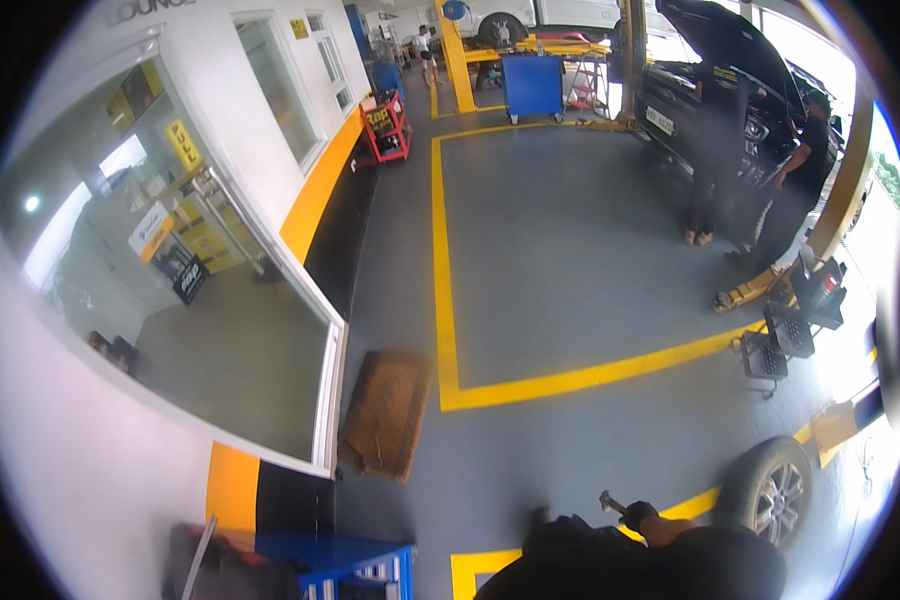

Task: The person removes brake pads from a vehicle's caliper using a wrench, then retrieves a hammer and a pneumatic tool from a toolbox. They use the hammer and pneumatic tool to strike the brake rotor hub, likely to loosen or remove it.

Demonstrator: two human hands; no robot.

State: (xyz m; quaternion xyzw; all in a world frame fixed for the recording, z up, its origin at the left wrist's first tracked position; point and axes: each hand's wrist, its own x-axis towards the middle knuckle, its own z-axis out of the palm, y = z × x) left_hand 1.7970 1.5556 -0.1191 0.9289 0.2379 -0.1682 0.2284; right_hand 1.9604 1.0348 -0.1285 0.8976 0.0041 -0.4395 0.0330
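Head cam: the right hand (640, 516) is down at the near edge, right of centre, fingers wrapped round what looks like a hammer (611, 502). That's left of the loose wheel (778, 498), head end pointing far left, long axis slanting back near right into the fist. Can't tell what the left hand's fingers are doing.

Containers: red cart (386, 128) far left has stuff in it, too small to make out. Black tray (822, 316) on the right has a can (827, 285) in or on it. Can't see inside the far blue cabinet (532, 86).
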